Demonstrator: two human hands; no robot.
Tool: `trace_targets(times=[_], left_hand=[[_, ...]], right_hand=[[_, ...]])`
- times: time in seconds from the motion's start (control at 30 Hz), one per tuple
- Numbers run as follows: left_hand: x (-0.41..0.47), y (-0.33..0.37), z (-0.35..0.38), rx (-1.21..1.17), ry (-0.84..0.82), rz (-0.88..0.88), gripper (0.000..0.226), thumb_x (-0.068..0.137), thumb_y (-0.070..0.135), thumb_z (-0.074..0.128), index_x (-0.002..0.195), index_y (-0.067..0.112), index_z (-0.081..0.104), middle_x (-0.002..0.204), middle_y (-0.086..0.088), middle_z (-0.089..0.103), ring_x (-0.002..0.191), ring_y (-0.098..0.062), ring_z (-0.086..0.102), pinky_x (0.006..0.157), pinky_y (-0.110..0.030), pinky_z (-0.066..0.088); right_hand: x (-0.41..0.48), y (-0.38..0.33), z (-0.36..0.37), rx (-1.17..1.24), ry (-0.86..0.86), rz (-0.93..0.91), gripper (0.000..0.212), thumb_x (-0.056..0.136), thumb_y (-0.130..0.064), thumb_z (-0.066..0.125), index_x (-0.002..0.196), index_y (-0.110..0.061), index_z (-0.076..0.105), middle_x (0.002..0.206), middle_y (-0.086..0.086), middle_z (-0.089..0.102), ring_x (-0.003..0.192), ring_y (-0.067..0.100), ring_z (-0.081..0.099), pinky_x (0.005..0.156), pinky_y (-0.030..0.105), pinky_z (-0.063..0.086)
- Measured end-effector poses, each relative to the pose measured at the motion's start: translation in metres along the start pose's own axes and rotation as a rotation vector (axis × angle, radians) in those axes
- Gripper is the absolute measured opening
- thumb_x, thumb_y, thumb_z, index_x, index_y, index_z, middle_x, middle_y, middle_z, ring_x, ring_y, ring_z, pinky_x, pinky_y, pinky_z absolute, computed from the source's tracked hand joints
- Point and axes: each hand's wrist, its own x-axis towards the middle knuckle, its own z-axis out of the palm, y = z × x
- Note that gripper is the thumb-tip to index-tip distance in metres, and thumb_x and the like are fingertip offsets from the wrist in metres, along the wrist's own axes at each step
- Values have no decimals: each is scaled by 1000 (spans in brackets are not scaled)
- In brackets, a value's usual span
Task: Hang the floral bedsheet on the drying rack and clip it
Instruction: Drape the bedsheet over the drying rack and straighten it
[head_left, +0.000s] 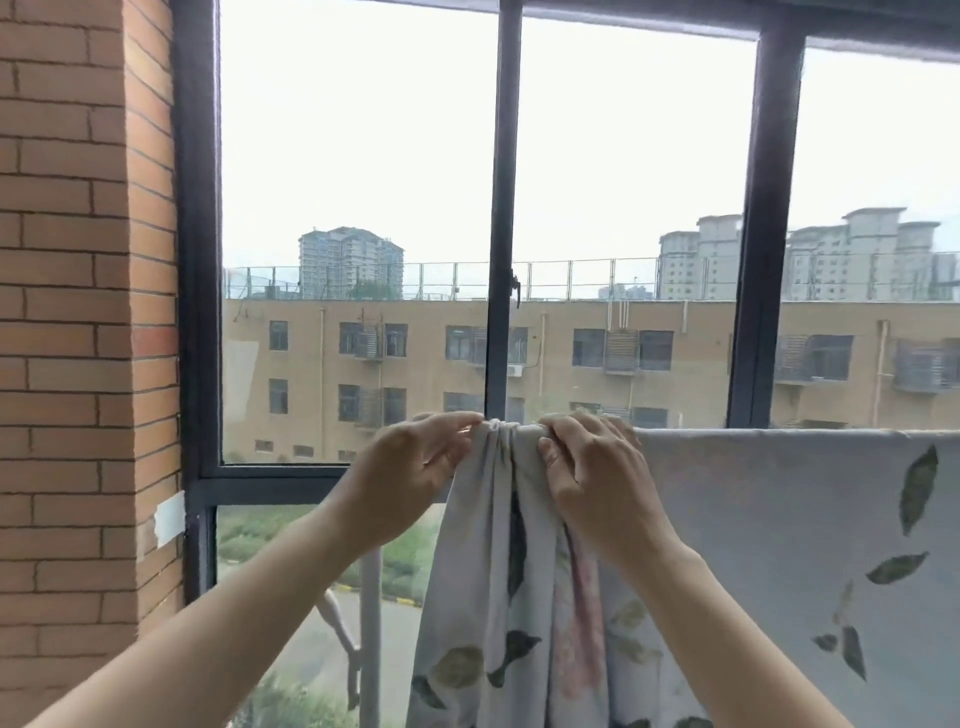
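Observation:
The floral bedsheet, pale grey with green leaves and faint pink flowers, hangs over a top bar that the cloth hides. It lies flat to the right and is bunched into folds at its left end. My left hand pinches the bunched top edge from the left. My right hand grips the same bunch from the right, fingers curled over the top. A grey upright post of the drying rack stands below my left wrist. No clip is visible.
A dark-framed window fills the view straight ahead, with buildings outside. A brick wall closes the left side. The sheet covers the lower right of the view.

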Motion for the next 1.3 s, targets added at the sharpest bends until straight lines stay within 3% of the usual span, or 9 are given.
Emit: trace_targets(times=[0.23,0.33,0.5,0.67,0.73,0.9,1.0,1.17,1.3], left_hand=[[5,-12,2,-125,34,97,31,95,16,56,125,20,63,117,8,67,103,-1,62,88,-10,47],[10,-15,-1,-304,13,19,27,95,9,55,117,17,68,110,6,71,97,-1,66,84,-13,51],[26,-25,-14,-946,-208,-356,34,96,-6,42,106,8,71,106,-8,73,88,-16,71,68,-33,60],[42,-40,-3,-1180,-431,-436,24,95,9,50,109,5,70,105,-14,72,89,-21,71,71,-31,60],[48,-45,4,-1205,-478,-413,24,93,11,54,108,3,70,105,-17,72,88,-22,71,72,-29,60],[62,-67,8,-1077,-558,-238,17,83,1,65,98,2,75,97,-18,73,79,-16,69,69,-21,57],[66,-74,8,-914,-474,-109,11,80,3,72,90,3,77,79,-9,74,64,-5,64,57,-13,50],[67,-82,8,-1009,-382,-44,6,73,7,78,79,5,78,74,-13,75,65,-17,68,62,-21,57],[62,-82,0,-1065,-361,20,5,75,-2,75,77,2,76,69,-10,74,58,-11,69,57,-16,54]], right_hand=[[1,-25,9,5,10,85,38,93,-27,34,114,-18,65,115,-5,66,113,12,54,118,25,15],[0,-29,13,36,2,73,39,93,-28,35,116,-18,65,117,-6,66,114,9,54,117,20,14],[3,-26,7,125,-3,91,29,98,-27,51,124,-22,62,121,-10,63,110,-7,47,111,27,34],[-8,-40,5,55,163,143,21,89,-30,64,109,-27,64,108,-17,61,104,3,55,90,16,45],[-11,-50,4,2,193,165,9,85,-31,69,91,-29,63,93,-18,61,91,2,57,80,17,48],[-15,-79,11,-75,188,251,19,78,-36,77,71,-26,63,69,-13,59,71,8,58,62,13,45],[-15,-97,24,-130,203,298,19,79,-36,76,71,-23,64,69,-11,60,70,9,58,63,18,47],[-8,-119,42,-266,234,427,21,80,-39,71,69,-24,63,66,-12,59,64,7,57,59,22,48],[0,-133,46,-406,241,544,11,81,-30,66,74,-22,67,68,-11,65,67,6,61,65,33,54]])
